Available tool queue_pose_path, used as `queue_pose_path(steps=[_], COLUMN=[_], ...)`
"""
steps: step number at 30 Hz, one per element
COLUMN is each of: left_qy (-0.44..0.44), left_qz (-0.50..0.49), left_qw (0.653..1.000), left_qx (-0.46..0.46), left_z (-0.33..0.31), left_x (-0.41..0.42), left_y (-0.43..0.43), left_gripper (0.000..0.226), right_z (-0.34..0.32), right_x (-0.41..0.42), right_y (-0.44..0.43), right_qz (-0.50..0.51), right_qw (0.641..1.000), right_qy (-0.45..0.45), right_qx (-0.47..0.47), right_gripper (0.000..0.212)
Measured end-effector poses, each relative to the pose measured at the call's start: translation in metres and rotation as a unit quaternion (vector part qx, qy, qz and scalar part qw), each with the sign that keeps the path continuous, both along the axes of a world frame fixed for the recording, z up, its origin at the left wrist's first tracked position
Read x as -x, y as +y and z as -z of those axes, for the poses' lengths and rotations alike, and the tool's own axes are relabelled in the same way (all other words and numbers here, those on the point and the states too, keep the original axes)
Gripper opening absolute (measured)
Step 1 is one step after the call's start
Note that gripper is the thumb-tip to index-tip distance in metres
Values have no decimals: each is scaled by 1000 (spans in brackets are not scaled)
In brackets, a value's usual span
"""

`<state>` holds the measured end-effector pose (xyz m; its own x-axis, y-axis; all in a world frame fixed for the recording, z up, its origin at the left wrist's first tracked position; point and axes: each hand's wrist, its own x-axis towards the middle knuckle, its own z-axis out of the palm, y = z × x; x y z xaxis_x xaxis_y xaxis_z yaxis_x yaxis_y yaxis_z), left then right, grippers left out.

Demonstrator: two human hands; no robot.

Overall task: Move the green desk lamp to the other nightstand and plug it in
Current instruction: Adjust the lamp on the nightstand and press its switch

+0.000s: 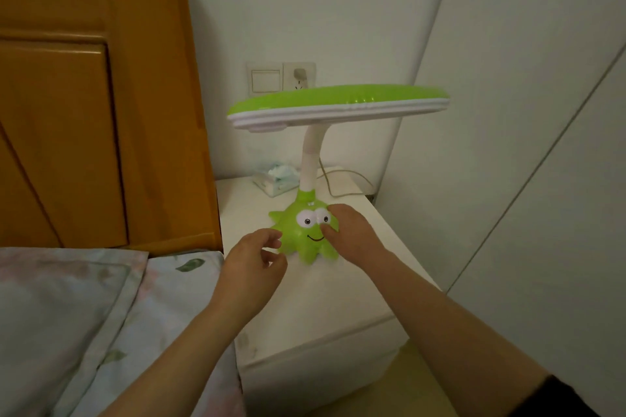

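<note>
Green and white plastic make up the desk lamp (310, 234), which stands upright on a white table (332, 294) beside a bed, its cartoon-faced base near the table's middle and its flat head held level above on a bent white neck. A thin cord (342, 184) trails from behind the base toward the back wall, where an outlet (299, 76) sits beside a wall switch (265, 79); a plug appears to be seated in the outlet, though the lamp head partly hides it.

The likeliest trouble is that cord. If the lamp is lifted away with the plug seated, the cord could go taut, jerk the lamp out of the hands or drag across the tissue box (276, 179) behind it. The wide head also makes the lamp top-heavy, so a grip on the base alone could let it tip.

The right hand (352, 234) rests against the right side of the base, fingers spread over it, thumb near the painted face. The left hand (252, 264) hovers just left of the base, fingers loosely curled and holding nothing, apparently not touching. The lamp lies between the two hands.
</note>
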<state>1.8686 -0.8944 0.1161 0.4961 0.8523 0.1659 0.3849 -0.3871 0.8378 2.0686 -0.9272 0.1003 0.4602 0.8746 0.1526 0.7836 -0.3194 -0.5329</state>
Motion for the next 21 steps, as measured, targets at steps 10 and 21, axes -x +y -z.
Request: queue_pose_path(steps=[10,21], left_qy=[30,33], left_qz=[-5,-8], left_qw=[1000,999], left_qx=[4,11], left_z=[41,59], left_x=[-23,-30], left_y=[46,64], left_gripper=[36,37], right_z=[41,65], right_x=[-24,-20], right_y=[77,74], right_qz=[-23,-2], right_qw=[999,993], right_qy=[-6,-100], right_qx=[28,-58], right_gripper=[41,61])
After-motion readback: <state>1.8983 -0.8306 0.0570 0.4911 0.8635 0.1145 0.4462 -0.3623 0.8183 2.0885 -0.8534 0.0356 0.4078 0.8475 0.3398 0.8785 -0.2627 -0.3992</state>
